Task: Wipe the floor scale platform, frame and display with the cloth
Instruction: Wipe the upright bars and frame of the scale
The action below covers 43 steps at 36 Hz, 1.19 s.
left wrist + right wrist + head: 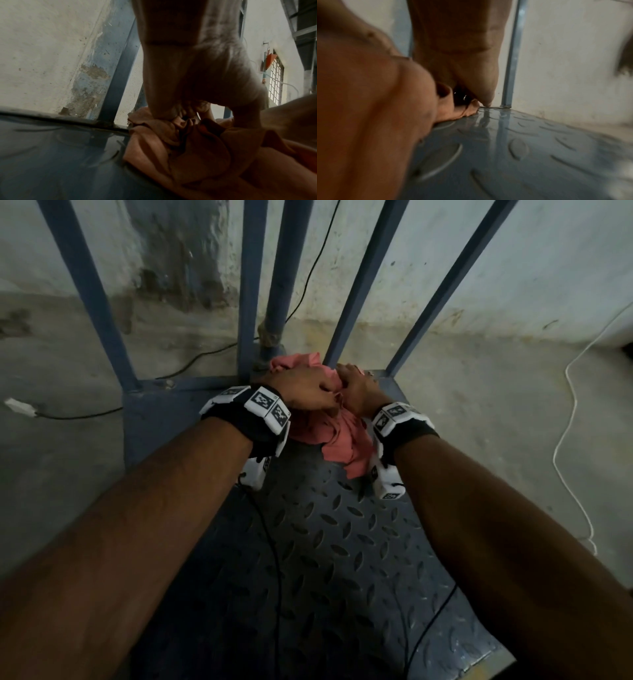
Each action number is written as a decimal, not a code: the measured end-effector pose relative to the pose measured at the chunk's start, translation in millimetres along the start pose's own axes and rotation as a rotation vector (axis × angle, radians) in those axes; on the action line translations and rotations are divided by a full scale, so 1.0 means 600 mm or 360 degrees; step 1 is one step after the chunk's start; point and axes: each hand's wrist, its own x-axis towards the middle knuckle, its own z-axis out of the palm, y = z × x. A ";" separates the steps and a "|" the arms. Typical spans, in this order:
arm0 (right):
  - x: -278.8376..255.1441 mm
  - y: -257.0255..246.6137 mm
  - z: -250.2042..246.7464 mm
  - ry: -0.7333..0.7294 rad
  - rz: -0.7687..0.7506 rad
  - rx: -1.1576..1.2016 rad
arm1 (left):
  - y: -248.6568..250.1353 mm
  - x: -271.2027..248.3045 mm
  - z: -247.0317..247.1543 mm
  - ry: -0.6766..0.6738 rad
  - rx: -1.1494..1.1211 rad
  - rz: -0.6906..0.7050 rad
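A crumpled pink cloth (337,441) lies bunched at the far edge of the blue checker-plate scale platform (342,542), at the foot of the blue frame bars (248,302). My left hand (318,395) grips the cloth from the left, and in the left wrist view its fingers (164,113) dig into the folds of the cloth (188,155). My right hand (356,390) grips the same bunch from the right, touching the left hand. In the blurred right wrist view, its fingers (484,86) point down onto the cloth (467,110) beside a frame bar (511,67). The display is out of view.
A stained wall stands close behind the frame. A black cable (191,361) with a white plug (20,407) lies on the concrete floor at the left. A white cable (572,412) trails on the right. Thin black wires (274,559) from my wristbands cross the platform.
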 end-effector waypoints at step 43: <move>-0.005 0.040 -0.005 -0.0033 0.0258 -0.0506 | 0.024 0.016 0.046 -0.0005 -0.0009 0.0012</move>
